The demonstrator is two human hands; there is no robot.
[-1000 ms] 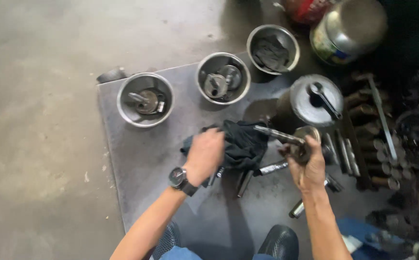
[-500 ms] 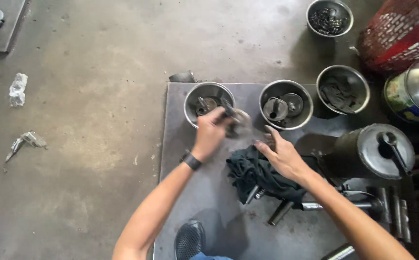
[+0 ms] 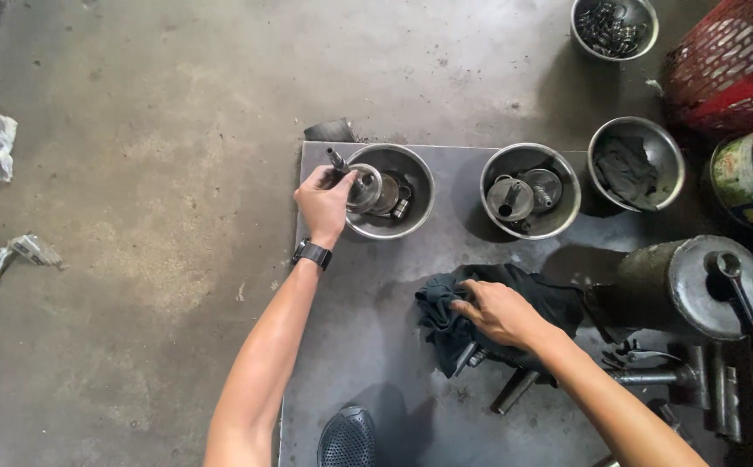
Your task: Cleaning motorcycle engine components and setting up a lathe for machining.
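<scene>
Where the left hand [image 3: 325, 201] closes around a small metal part with a stem [image 3: 348, 177], the piece sits at the near-left rim of a steel bowl [image 3: 415, 173], its stem pointing up and away from the bowl and its round, shiny end over the bowl's inside. The fingers wrap it from the left, which looks like a grip suited to lowering it among the like parts already lying there (two or three, as far as can be made out). The right hand [image 3: 499, 313] lies flat, fingers spread and holding nothing, on a dark cloth [image 3: 446, 324] bunched on the grey metal sheet [image 3: 368, 346], probably to pin the cloth and the metal rods [image 3: 515, 391] poking from under it. A wristwatch [image 3: 311, 254] sits on the left wrist. To the right stand a second bowl [image 3: 567, 212] with round parts and a third [image 3: 606, 138] with a dark rag; a fourth bowl [image 3: 644, 39] rests on the concrete floor [image 3: 134, 173], near a red basket [image 3: 740, 69].
</scene>
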